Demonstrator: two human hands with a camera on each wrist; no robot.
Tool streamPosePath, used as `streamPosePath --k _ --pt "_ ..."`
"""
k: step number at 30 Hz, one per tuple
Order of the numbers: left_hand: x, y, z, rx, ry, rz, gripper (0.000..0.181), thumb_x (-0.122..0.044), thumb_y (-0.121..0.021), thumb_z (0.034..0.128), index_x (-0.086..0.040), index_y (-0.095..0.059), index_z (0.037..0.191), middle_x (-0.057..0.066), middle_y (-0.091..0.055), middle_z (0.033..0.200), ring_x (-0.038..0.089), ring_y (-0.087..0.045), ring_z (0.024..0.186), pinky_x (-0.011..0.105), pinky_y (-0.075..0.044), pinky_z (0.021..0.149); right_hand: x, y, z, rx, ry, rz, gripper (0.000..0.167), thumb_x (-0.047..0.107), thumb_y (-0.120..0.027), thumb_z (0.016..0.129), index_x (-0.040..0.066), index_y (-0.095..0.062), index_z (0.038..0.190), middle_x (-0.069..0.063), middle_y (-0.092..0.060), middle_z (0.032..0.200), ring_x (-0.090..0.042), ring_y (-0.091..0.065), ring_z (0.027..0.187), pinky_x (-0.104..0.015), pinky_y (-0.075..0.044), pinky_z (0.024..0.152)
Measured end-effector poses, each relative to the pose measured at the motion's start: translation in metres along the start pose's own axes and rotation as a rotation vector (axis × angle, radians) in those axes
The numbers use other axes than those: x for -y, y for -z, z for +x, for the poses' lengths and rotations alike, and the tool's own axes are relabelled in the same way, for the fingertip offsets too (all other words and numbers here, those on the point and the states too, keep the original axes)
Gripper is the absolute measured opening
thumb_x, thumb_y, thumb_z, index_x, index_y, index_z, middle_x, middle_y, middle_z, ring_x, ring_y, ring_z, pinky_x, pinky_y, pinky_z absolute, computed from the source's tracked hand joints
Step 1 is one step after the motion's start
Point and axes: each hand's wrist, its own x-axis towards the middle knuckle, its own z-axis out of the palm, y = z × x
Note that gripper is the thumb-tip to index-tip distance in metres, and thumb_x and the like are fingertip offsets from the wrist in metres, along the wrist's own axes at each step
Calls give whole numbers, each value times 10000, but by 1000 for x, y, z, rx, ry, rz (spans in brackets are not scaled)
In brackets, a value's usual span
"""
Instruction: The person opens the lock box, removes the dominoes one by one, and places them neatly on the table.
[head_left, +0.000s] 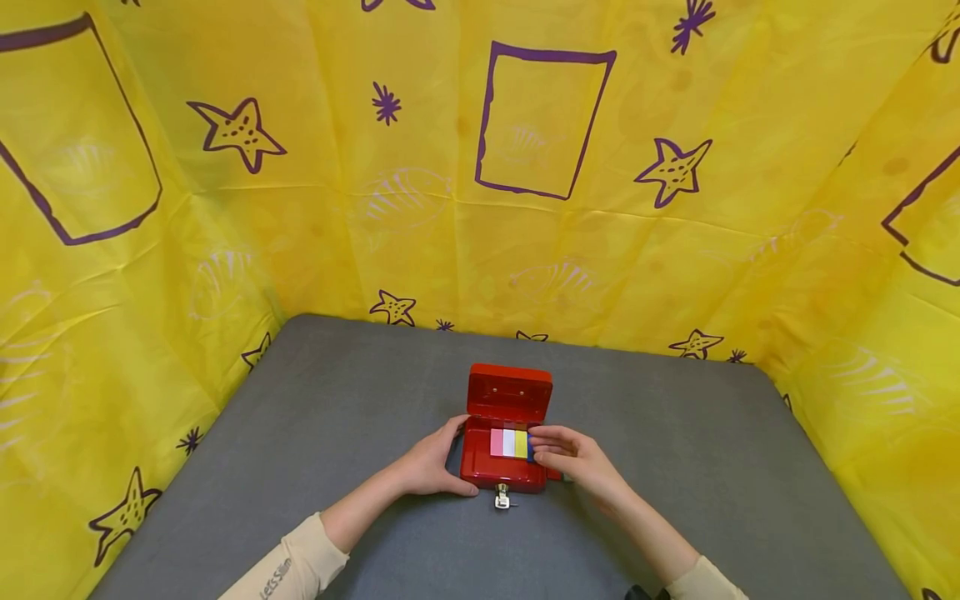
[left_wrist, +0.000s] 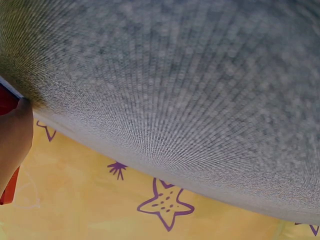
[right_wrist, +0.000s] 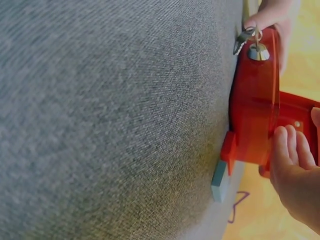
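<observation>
A red metal box [head_left: 480,477] stands with its lid [head_left: 510,392] raised. Pink [head_left: 497,442], white [head_left: 508,443] and yellow [head_left: 521,444] blocks lie side by side in it, with a blue block [head_left: 531,448] at their right end. My left hand [head_left: 427,467] grips the box's left side, thumb at the front corner and fingers toward the back; part of it shows at the left edge of the left wrist view [left_wrist: 14,140]. My right hand [head_left: 581,467] pinches the blue block between thumb and fingers; in the right wrist view [right_wrist: 300,185], the block is hidden.
Keys [right_wrist: 245,37] hang from the lock [right_wrist: 258,52] on the box's front. Outside its right side, a red block [right_wrist: 228,147] and a pale blue block [right_wrist: 219,181] lie on the grey table [head_left: 360,392]. Yellow patterned cloth [head_left: 420,242] surrounds the table's back and sides.
</observation>
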Motion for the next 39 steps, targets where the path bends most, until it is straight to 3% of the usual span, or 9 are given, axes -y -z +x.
streamPosePath --k 15,25,32,39 --pt "2 -1 2 -6 -5 -2 1020 -349 -861 703 -74 -272 1489 140 -424 1457 319 -431 1293 544 -419 1006 2 -10 6 76 85 -20 426 85 -648 922 -51 -543 1313 -237 -594 1260 -372 -592 1126 -274 -520 890" --pt "1 0 1 -5 -20 2 1018 -341 -858 709 -60 -266 1488 157 -420 1458 332 -432 1294 557 -404 1016 4 -17 10 86 113 -83 427 120 -666 916 -24 -563 1305 -206 -601 1266 -319 -606 1108 -255 -518 873" --pt "1 -1 0 -3 -20 0 1015 -334 -860 706 -57 -270 1484 158 -428 1450 337 -439 1282 561 -404 1013 3 -19 15 95 177 -183 400 137 -669 912 -15 -591 1273 -193 -636 1207 -325 -617 1089 -211 -504 841" --pt "2 -2 0 0 -16 -2 1013 -338 -857 708 -75 -269 1490 137 -426 1454 319 -437 1287 551 -403 1019 7 -23 16 83 190 -345 396 197 -694 890 54 -626 1253 -114 -659 1182 -280 -626 1065 -316 -532 865"
